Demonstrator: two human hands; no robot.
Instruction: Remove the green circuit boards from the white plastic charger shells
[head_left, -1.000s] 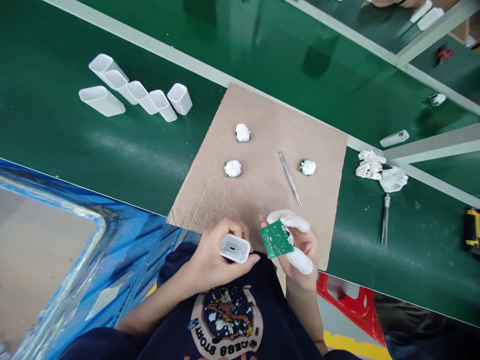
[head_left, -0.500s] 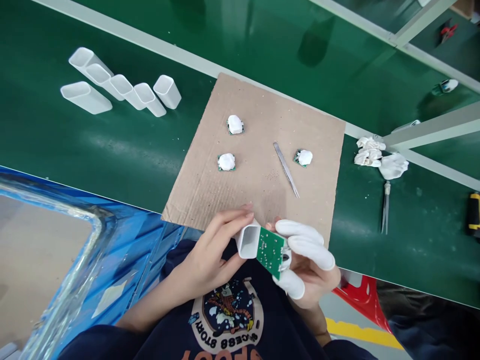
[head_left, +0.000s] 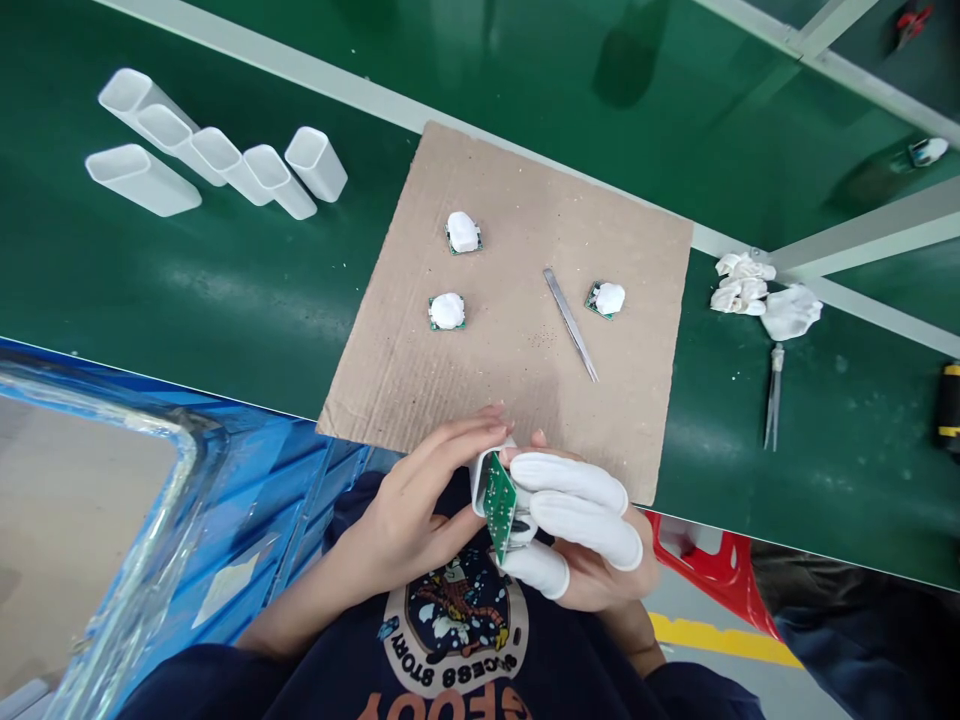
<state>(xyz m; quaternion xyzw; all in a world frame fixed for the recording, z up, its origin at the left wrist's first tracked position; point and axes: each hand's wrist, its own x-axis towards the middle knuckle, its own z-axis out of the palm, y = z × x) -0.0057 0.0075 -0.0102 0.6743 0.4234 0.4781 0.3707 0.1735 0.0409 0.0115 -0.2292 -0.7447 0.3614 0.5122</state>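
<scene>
My left hand [head_left: 431, 490] is wrapped round a white square plastic housing [head_left: 478, 488], its open end turned toward my other hand. Between thumb and fingers, my right hand [head_left: 581, 525], with white finger cots on several fingers, grips a green circuit board [head_left: 500, 505]. The board stands at a tilt right at the mouth of the housing, overlapping its rim; whether any of it is inside, I cannot tell. Beyond my hands, a brown cardboard sheet [head_left: 390, 370] carries metal tweezers [head_left: 571, 325] and small boards with white covers, such as the white-capped board [head_left: 448, 311].
Several white housings [head_left: 217, 150] stand at the left of the green table. White crumpled cloths [head_left: 790, 311] and a second pair of tweezers [head_left: 773, 398] lie on the right. A metal shelf post [head_left: 870, 228] rises at the back right, and a red stool [head_left: 709, 565] is below the table edge.
My right hand has moved left, bringing the circuit board from beside the housing to its open mouth and turning it more edge-on. My left hand still holds the housing.
</scene>
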